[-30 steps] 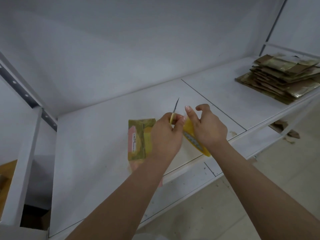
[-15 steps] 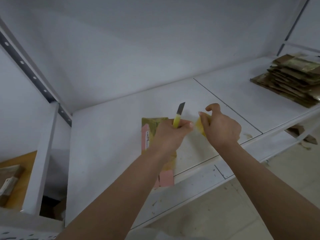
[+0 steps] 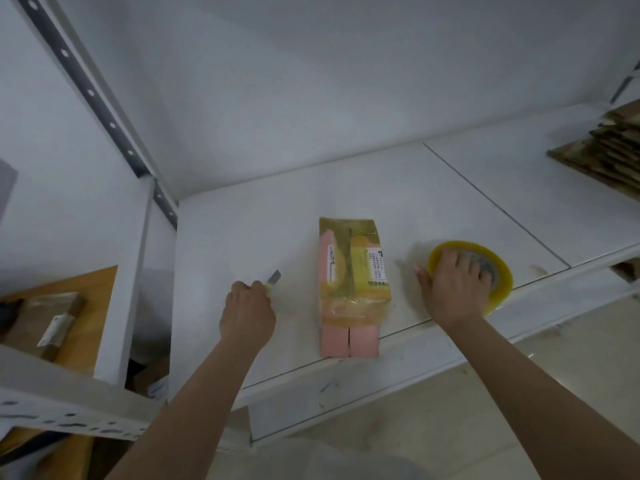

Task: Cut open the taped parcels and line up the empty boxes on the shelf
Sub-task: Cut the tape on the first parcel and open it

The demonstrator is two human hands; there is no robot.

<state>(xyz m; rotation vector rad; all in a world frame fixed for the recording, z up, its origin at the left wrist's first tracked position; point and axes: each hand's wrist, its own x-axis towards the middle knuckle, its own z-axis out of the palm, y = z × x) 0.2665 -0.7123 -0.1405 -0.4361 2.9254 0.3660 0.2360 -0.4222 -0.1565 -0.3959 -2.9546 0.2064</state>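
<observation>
Fingers of the left hand [image 3: 246, 315] curl tight round a yellow-handled box cutter [image 3: 272, 280], blade tip out and angled up-right, just above the white shelf [image 3: 242, 237]. Fingers of the right hand [image 3: 453, 289] lie spread and fairly straight, pressing flat on a yellow roll of packing tape [image 3: 498, 271] that sits on its side nr the shelf's front edge.

Btwn the two hands, touching neither, lies the taped parcel [image 3: 351, 275]: a pink box wrapped in yellowish-clear tape, long axis running front to back, white printed label on its right upper face, a narrower label strip along its left. The near end shows bare pink flaps w/ a seam down the middle, level w/ the shelf's front lip.

Far right, at the frame edge, a stack of flattened cardboard boxes [image 3: 602, 150] rests on the same shelf, well apart from the parcel. Left, beyond the white upright, a brown-wrapped package [image 3: 52, 320] sits on a wooden surface [image 3: 93, 292]. Pale floor [image 3: 415, 427] below.
</observation>
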